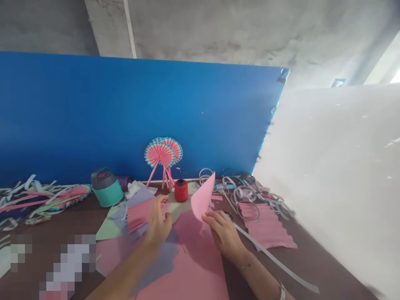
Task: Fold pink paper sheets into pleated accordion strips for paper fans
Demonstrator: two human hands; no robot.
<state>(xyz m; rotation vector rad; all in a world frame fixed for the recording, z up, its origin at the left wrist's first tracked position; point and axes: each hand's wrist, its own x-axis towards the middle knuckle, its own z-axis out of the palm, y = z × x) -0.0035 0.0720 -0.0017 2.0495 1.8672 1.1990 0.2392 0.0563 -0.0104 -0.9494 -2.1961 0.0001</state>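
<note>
My right hand (pixel 223 233) pinches the lower edge of a curled pink paper piece (pixel 202 198), which stands up above the larger pink sheet (pixel 200 266) on the table. My left hand (pixel 158 223) is raised to the left of it, fingers slightly bent and apart, with nothing visible between them. Just behind that hand lies a pleated pink paper (pixel 139 214). Under both hands, pink, purple and green sheets overlap. A red thread spool (pixel 181 191) stands beyond the hands. Close to my right hand, a dark round thing, perhaps a scissor handle, is partly hidden.
Pleated paper fans (pixel 160 155) lean against the blue board (pixel 125 104). A teal container with a grey lid (pixel 107 188) stands at the left, beside a heap of paper strips. At the right are curled strips (pixel 245 193), another pleated pink paper (pixel 268 227) and a long white strip (pixel 278 260).
</note>
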